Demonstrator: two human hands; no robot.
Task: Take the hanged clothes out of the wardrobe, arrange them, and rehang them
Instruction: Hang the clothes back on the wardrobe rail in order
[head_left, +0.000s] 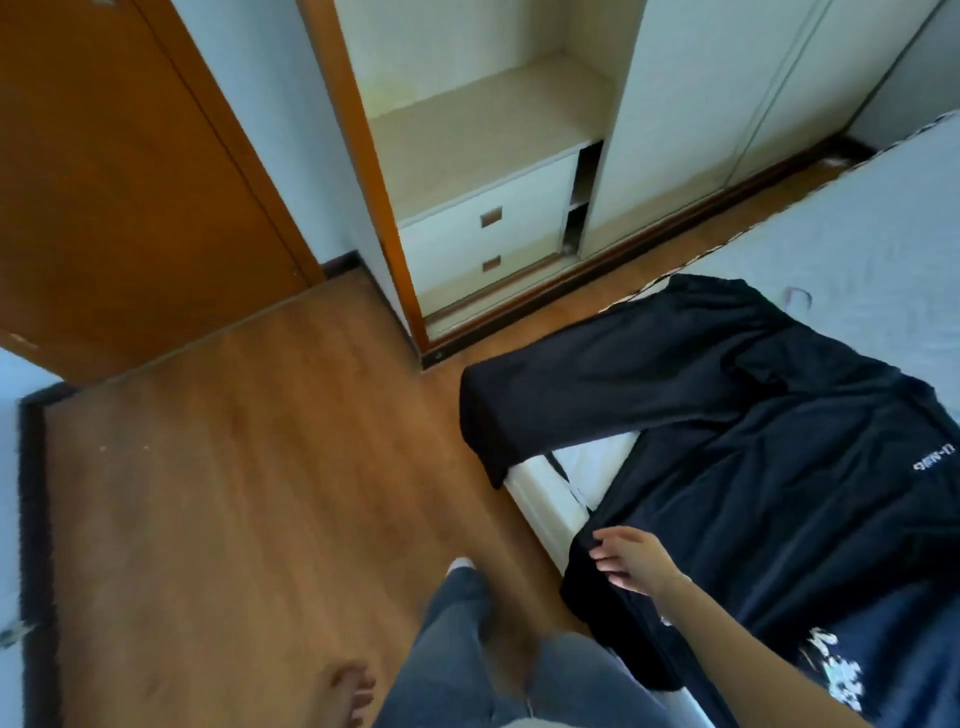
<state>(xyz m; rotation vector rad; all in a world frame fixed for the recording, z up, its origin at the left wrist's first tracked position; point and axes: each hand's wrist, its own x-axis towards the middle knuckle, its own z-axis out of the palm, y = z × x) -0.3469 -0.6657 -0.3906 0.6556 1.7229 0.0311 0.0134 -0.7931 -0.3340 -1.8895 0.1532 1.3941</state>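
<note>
Right hand on the garment hem at the bed's near edge, pinching or merely touching unclear. Sleeve draped over the bed corner, beside open floor before the wardrobe. Left hand loose, holding nothing.

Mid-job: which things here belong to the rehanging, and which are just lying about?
Job: dark garment, wardrobe, right hand at the garment's edge.
Just there: door, drawers, bed under the garment, left hand hanging idle.
</note>
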